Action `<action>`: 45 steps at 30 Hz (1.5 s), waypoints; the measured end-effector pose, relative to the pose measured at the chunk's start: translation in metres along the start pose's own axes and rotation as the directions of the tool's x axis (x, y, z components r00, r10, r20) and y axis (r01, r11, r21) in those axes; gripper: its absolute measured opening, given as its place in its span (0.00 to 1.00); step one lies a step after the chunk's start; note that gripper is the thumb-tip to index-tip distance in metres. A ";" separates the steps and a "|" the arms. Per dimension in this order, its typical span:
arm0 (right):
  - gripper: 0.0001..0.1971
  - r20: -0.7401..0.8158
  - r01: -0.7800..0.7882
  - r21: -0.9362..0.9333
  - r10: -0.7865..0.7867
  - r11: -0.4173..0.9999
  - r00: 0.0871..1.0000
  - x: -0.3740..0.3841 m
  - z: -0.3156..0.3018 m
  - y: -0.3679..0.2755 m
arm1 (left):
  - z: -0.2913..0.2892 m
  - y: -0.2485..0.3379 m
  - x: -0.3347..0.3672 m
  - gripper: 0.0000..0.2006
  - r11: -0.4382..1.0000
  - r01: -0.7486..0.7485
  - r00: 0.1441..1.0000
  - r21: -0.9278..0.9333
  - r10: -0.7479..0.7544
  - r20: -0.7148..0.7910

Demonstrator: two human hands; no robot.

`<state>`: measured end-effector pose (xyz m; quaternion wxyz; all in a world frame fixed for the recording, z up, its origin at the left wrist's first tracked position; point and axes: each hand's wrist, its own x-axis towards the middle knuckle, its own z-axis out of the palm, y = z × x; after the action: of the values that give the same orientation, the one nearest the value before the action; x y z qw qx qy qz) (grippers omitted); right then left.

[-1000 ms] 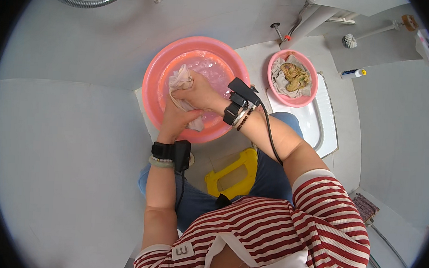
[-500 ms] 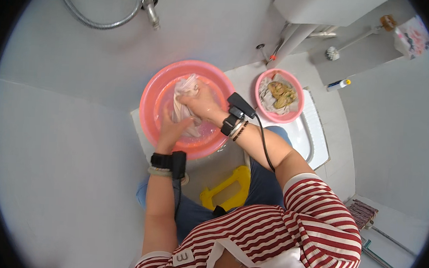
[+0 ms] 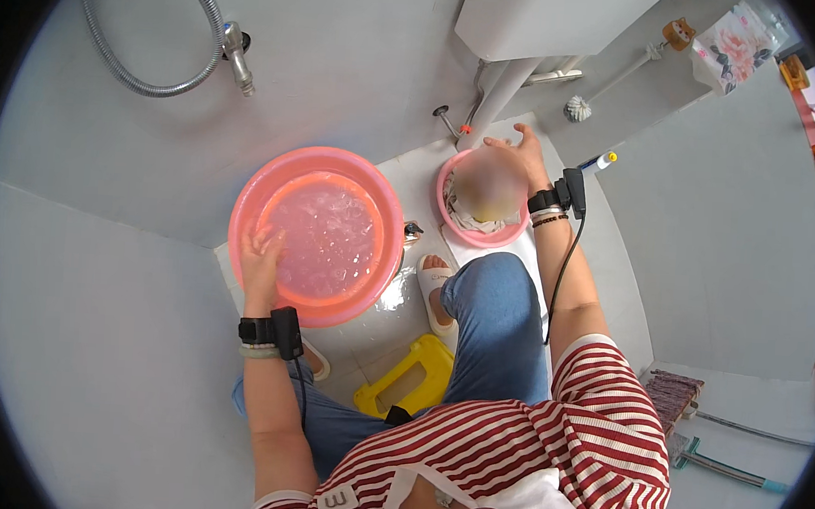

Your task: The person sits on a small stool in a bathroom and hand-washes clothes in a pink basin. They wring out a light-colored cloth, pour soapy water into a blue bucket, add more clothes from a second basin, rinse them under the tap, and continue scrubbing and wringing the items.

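My left hand (image 3: 260, 262) rests at the left side of the large pink basin (image 3: 389, 207), fingers spread and nothing in them. Bubbly, sudsy water (image 3: 329, 236) fills the basin. My right hand (image 3: 525, 159) is over the small pink basin (image 3: 442, 189) to the right, its visible fingers stretched out and apart. A blurred patch covers most of what lies below that hand. Pale wet cloth (image 3: 465, 221) shows along the near inner side of the small basin.
A yellow plastic stool (image 3: 409, 376) stands between my legs. On the wall hang a tap (image 3: 238, 57) with a metal hose and a toilet brush (image 3: 580, 106). A bottle with a yellow cap (image 3: 600, 162) is beyond my right wrist. A mop (image 3: 674, 399) lies at the right.
The pale cloth has left the large basin, where both hands held it. My right hand has moved right to the small basin; my left has drawn back to the large basin's left side.
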<state>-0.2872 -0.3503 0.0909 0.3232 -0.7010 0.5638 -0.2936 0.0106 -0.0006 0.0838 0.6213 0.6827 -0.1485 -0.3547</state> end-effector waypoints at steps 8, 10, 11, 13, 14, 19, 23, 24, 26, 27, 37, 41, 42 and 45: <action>0.27 0.307 0.217 0.143 -0.252 0.966 0.918 -0.041 0.045 -0.090 | -0.011 -0.007 0.005 0.32 1.000 0.015 0.995 0.005 -0.015 -0.097; 0.26 0.416 0.244 0.173 -0.296 0.954 0.860 -0.063 0.070 -0.108 | -0.017 -0.014 0.011 0.31 1.000 0.015 0.997 -0.005 -0.016 -0.079; 0.25 0.474 0.259 0.198 -0.323 0.945 0.819 -0.075 0.080 -0.115 | -0.020 -0.014 0.012 0.32 1.000 0.015 0.997 -0.014 -0.016 -0.074; 0.26 0.617 0.184 0.235 -0.293 0.954 0.731 -0.100 0.096 -0.124 | -0.023 -0.015 0.014 0.32 0.999 0.014 0.998 -0.030 -0.016 -0.066; 0.26 0.681 0.145 0.246 -0.277 0.958 0.678 -0.111 0.105 -0.126 | -0.024 -0.014 0.013 0.32 1.000 0.017 0.997 -0.020 -0.019 -0.081; 0.30 0.749 0.227 0.012 -0.159 0.974 0.643 -0.122 0.144 -0.085 | -0.026 -0.007 0.009 0.31 0.995 0.054 0.988 -0.088 -0.066 -0.141; 0.32 0.773 0.169 -0.076 -0.049 0.983 0.632 -0.111 0.167 -0.058 | -0.041 -0.019 0.010 0.31 0.986 0.057 0.981 -0.159 -0.085 -0.176; 0.32 0.765 0.152 -0.078 -0.039 0.985 0.643 -0.108 0.174 -0.052 | -0.042 -0.019 0.010 0.31 0.983 0.056 0.979 -0.174 -0.089 -0.186; 0.34 0.769 0.106 -0.054 -0.027 0.993 0.639 -0.110 0.190 -0.042 | -0.044 -0.018 0.010 0.31 0.978 0.051 0.975 -0.200 -0.093 -0.204; 0.35 0.771 0.081 -0.041 -0.020 0.996 0.636 -0.111 0.197 -0.037 | -0.044 -0.015 0.010 0.30 0.976 0.048 0.973 -0.212 -0.094 -0.211; 0.41 0.908 0.017 -0.336 0.319 0.942 0.271 -0.159 0.245 -0.061 | -0.051 -0.019 0.009 0.27 0.963 0.064 0.958 -0.261 -0.133 -0.254; 0.36 0.947 -0.065 0.088 -0.063 0.994 0.314 -0.142 0.247 -0.043 | -0.045 -0.020 0.011 0.28 0.962 0.062 0.965 -0.265 -0.126 -0.229; 0.34 0.919 -0.073 0.117 -0.080 0.991 0.387 -0.132 0.240 -0.054 | -0.048 -0.023 0.011 0.28 0.965 0.059 0.962 -0.255 -0.123 -0.243; 0.28 0.824 -0.139 0.182 -0.074 0.973 0.561 -0.096 0.210 -0.072 | -0.055 -0.028 0.011 0.30 0.974 0.070 0.951 -0.213 -0.130 -0.281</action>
<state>-0.0995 -0.2189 0.0134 0.6321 -0.7045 0.3224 0.0126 0.0488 0.0387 0.0524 0.6831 0.6683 0.0168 -0.2939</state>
